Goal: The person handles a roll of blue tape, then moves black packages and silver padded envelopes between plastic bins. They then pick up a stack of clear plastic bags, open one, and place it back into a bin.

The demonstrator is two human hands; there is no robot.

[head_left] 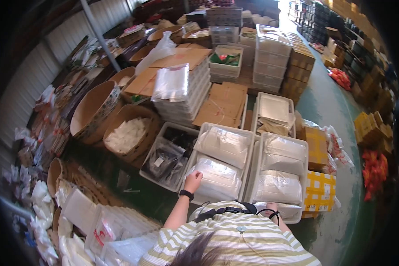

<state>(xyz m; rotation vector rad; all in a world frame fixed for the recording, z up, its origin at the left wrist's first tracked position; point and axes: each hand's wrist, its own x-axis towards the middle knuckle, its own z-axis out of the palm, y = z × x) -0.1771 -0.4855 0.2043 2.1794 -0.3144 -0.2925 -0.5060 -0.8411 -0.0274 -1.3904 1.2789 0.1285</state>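
My left hand (193, 181) is over the left edge of a white plastic bin (248, 153), its fingers curled together beside a clear-wrapped white pack (219, 177). What those fingers hold, if anything, I cannot make out. Behind that pack lies a second wrapped pack (221, 145) in the same bin. Close to my body, my right hand (267, 207) is low at the near end of another white bin (305, 164), its fingers mostly hidden. Two wrapped packs, a farther pack (283, 149) and a nearer pack (278, 186), fill most of that bin.
Left of the bins stands a bin of black bagged items (164, 155). Cardboard baskets (127, 133), one full of white pieces, stand farther left. Stacked trays (181, 102) rise ahead, topped by cardboard. A yellow-taped box (319, 191) borders the right bin; a walkway (330, 106) runs beyond.
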